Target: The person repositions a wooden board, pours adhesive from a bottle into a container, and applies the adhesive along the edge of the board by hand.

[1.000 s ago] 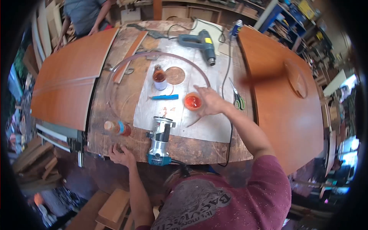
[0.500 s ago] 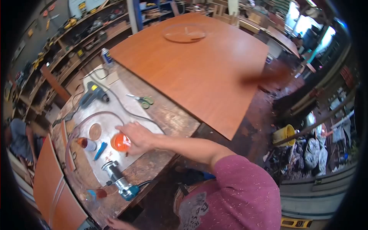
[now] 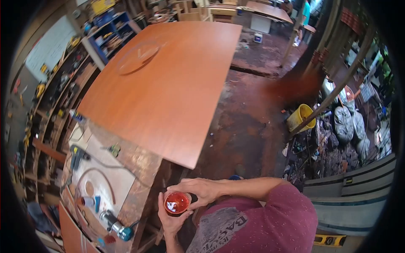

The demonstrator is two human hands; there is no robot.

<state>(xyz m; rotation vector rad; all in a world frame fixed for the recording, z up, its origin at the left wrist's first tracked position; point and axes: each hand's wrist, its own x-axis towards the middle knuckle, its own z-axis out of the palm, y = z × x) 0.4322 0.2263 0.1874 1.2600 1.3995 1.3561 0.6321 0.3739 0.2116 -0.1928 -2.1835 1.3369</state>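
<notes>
From where I stand, far left, a co-worker [image 3: 39,214] is beside a lower wood-toned panel [image 3: 71,230]. Next along on the workbench [image 3: 145,166], a heat gun [image 3: 79,155] lies near the edge of a pale sheet [image 3: 120,179], while a small bottle [image 3: 87,201] sits just beside a blue tool [image 3: 97,204]. A curved strip [image 3: 108,182] arcs around them, and the trim router [image 3: 117,226] lies on its side closer to the person. Scissors [image 3: 114,149] rest farther back.

The real change is a little right of all that: the cup of red-orange liquid [image 3: 177,203], which was standing on the sheet, is off the bench now and held in front of the person's body, just beyond the bench edge. The left hand [image 3: 170,224] cradles it from the near left side; the right hand [image 3: 200,192] wraps it from the right. So the two hands are together, both closed around that one cup, and neither looks free for anything on the bench. It seems close to upright, its glossy surface facing up, though I can't tell how full it is.

Behind the hands spreads the large panel [image 3: 168,88], and off to the right stands a yellow bucket [image 3: 301,118].
</notes>
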